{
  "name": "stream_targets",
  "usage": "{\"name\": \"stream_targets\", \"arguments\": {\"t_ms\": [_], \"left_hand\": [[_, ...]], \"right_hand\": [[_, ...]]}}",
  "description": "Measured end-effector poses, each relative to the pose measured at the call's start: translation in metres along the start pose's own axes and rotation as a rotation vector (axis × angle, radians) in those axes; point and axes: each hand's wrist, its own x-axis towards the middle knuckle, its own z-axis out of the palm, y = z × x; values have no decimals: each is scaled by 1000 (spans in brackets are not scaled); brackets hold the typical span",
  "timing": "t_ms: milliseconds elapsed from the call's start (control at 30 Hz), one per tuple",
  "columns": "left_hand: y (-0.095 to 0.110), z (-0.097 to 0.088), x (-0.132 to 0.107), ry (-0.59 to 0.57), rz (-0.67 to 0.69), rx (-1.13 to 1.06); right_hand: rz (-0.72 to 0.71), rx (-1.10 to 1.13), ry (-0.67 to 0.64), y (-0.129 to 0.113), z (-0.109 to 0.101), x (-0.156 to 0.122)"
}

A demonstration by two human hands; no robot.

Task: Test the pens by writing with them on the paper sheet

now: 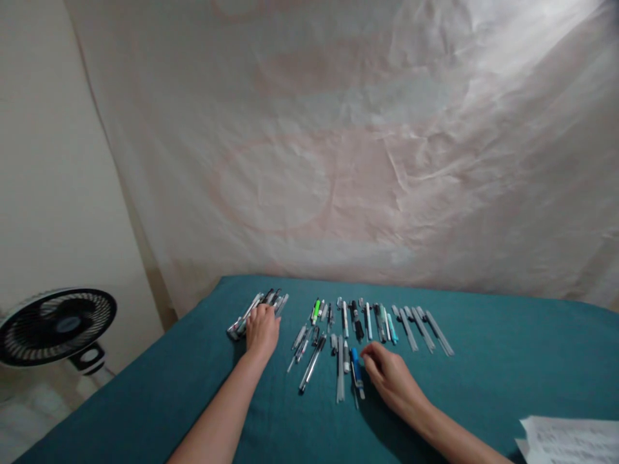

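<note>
Several pens and pen parts lie in rows on a teal cloth (483,386). My left hand (262,330) rests palm down on a bundle of pens (242,320) at the left end, fingers curled over them. My right hand (389,379) lies on the cloth with its fingers bent, fingertips touching or just beside a blue pen (356,363). A green-capped pen (316,310) and several clear pen barrels (425,330) lie in the far row.
A black fan (55,327) stands off the table at the left. White papers (570,439) lie at the near right corner. A crumpled pale sheet (338,161) hangs behind the table.
</note>
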Motion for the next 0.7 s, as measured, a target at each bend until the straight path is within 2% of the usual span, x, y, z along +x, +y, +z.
{"name": "stream_targets", "arguments": {"t_ms": [167,400,567,700], "left_hand": [[4,4,1,-41,60,65],[-2,6,-1,-67,26,60],[1,1,0,-83,-26,-47],[19,-9,7,-126,-8,-240]], "right_hand": [[-18,58,4,-7,0,-3],[-22,124,26,-7,-1,-1],[-11,166,75,-7,-1,-1],[74,327,165,-2,-4,4]]}}
